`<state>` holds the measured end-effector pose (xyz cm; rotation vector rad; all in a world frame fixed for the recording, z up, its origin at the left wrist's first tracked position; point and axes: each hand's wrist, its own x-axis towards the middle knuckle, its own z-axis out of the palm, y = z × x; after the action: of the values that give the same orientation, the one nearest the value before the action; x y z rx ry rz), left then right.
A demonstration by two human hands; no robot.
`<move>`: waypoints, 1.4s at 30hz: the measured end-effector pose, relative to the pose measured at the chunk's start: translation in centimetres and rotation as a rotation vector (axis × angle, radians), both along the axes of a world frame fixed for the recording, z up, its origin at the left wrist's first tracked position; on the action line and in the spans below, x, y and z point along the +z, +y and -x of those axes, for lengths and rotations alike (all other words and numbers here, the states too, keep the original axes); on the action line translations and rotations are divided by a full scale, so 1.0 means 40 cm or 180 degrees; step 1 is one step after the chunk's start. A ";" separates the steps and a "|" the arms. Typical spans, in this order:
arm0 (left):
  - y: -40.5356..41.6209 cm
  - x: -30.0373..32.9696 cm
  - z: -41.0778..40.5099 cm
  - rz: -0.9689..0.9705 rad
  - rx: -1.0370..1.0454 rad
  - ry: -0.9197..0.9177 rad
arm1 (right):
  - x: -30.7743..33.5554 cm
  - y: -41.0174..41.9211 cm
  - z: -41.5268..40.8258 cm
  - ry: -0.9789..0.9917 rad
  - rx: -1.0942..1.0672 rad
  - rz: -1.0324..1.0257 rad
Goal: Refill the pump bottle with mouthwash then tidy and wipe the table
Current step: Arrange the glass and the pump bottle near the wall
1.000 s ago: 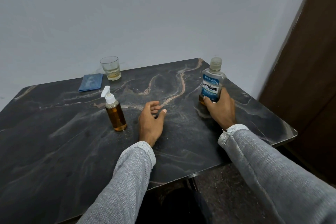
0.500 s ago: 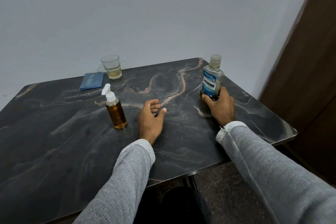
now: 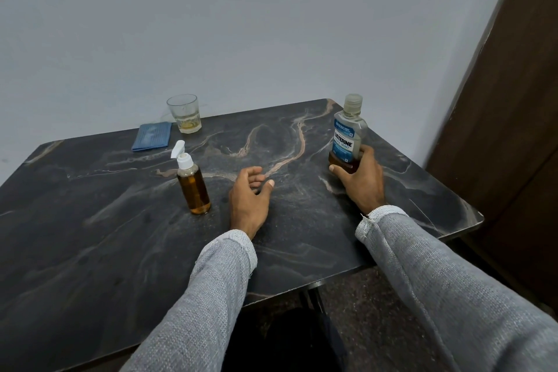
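A small pump bottle [image 3: 193, 184] with a white pump head and amber liquid stands upright near the middle of the dark marble table [image 3: 90, 235]. My left hand [image 3: 249, 199] rests on the table just right of it, fingers loosely apart, holding nothing. At the right, my right hand [image 3: 362, 181] grips the base of a clear mouthwash bottle [image 3: 347, 136] with a blue label and a capped top. That bottle stands upright on the table with a little amber liquid at its bottom.
A glass [image 3: 184, 113] with a little yellowish liquid stands at the table's far edge by the wall. A folded blue cloth [image 3: 151, 136] lies left of it. A dark wooden door [image 3: 513, 130] is at the right, past the table's edge.
The mouthwash bottle and my right hand have shifted slightly away from me and the bottle has turned a little. My left hand and the pump bottle stayed put.
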<state>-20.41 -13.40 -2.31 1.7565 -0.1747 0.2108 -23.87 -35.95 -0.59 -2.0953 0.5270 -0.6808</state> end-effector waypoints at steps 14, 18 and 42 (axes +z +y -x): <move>0.105 0.041 0.075 -0.0103 -0.0321 0.0158 | -0.008 0.183 0.086 -0.0294 0.0301 0.0481; 0.177 0.051 0.114 -0.0107 -0.0298 0.0086 | -0.010 0.272 0.060 -0.0300 0.0761 0.0599; 0.386 0.026 0.069 -0.0177 0.0179 0.0119 | 0.032 0.620 -0.058 -0.0349 0.1949 -0.0080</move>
<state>-23.19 2.05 -1.29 1.8209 -0.1051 0.2155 -21.56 -11.14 0.70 -2.0268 -0.1718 -0.4188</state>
